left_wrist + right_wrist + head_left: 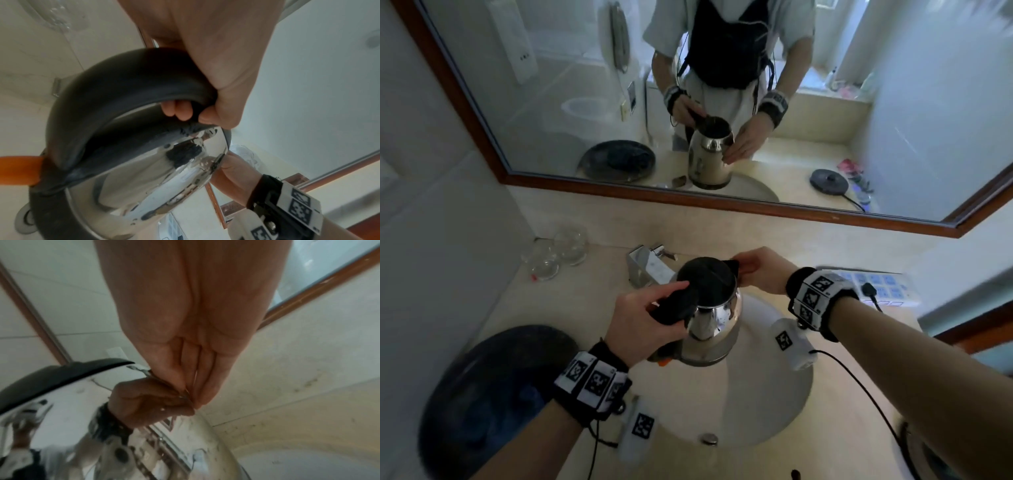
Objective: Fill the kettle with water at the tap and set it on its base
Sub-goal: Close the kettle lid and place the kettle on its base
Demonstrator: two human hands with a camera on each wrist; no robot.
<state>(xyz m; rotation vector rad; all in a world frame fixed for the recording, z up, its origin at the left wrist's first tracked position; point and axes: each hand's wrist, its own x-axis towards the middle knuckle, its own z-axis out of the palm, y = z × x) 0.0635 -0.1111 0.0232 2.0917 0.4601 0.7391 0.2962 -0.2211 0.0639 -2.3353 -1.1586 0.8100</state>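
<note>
A steel kettle (717, 325) with a black lid (707, 281) hangs over the sink basin (763, 404), just in front of the chrome tap (650, 265). My left hand (650, 318) grips its black handle (131, 81), fingers curled through the loop. An orange switch (18, 168) sticks out at the handle's foot. My right hand (760, 270) touches the far side of the kettle near the spout, and its straight fingers (205, 378) lie against the shiny body (82, 418). The black round base shows in the mirror (828, 181), on the counter to the right.
Clear glasses (558, 253) stand at the back left of the counter. A dark round tray (493, 394) lies at the front left. A white box with blue packets (883, 287) and a plug sit at the right. The drain (709, 438) is at the basin's near side.
</note>
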